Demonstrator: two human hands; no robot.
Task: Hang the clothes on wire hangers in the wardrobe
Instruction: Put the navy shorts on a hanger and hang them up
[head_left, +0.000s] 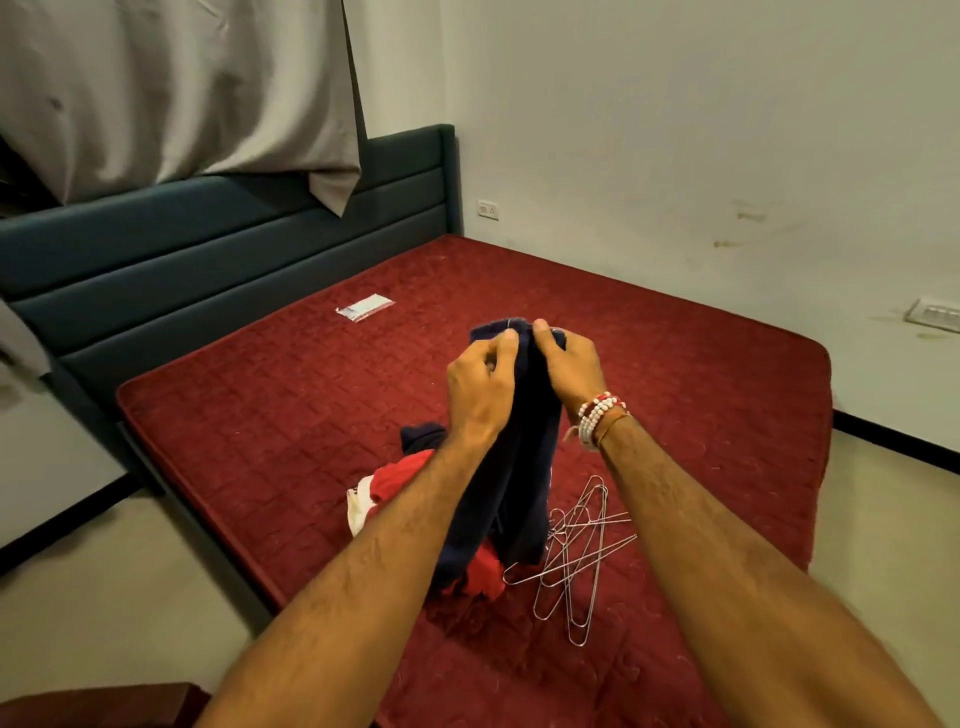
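Observation:
Both hands hold a dark navy garment up above the red mattress. My left hand pinches its top edge, and my right hand grips the top right beside it. A thin bit of wire shows at the top between my thumbs; what it belongs to I cannot tell. The garment hangs down to a pile of red and white clothes on the mattress. Several bare wire hangers lie in a heap just right of the pile.
A small clear plastic packet lies farther back on the mattress. A dark blue padded headboard stands at the left with a grey sheet draped over it. White walls close in behind and to the right. No wardrobe is in view.

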